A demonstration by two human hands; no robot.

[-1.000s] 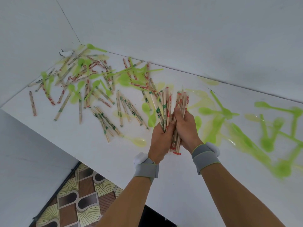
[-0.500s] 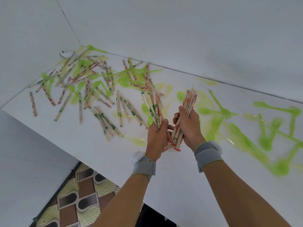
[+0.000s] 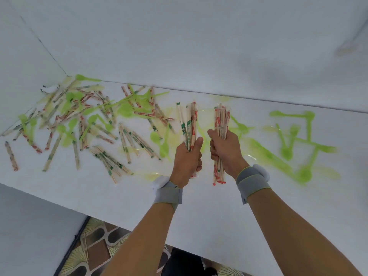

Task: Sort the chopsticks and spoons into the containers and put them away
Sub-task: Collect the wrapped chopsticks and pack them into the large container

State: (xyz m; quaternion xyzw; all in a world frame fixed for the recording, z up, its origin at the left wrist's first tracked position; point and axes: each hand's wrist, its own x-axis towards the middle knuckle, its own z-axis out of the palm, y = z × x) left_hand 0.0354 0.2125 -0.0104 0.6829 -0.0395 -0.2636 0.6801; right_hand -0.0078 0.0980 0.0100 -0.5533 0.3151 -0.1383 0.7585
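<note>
Nearest, the patterned floor (image 3: 93,244) shows below the edge of the white worktop (image 3: 199,212). Above that edge both forearms rise, each with a grey wrist band. The left hand (image 3: 187,156) has its grip closed round a bundle of wrapped chopsticks (image 3: 189,124), mostly green-printed, held upright. The right hand (image 3: 227,150) grips a second bundle (image 3: 221,124), red-printed, also upright and a little apart from the first.

To do this step well, I judge each fist should keep its sticks parallel and level the lower ends against the worktop, so each bundle goes into its container as one and no stick slips out.

Farther left, loose chopsticks (image 3: 123,140) and green spoons (image 3: 67,136) lie mixed across the worktop up to the wall. Farther right, more green spoons (image 3: 286,152) lie scattered and blurred.

No container shows in this view, so what any holds cannot be told; most of the sorting looks yet to be done.
</note>
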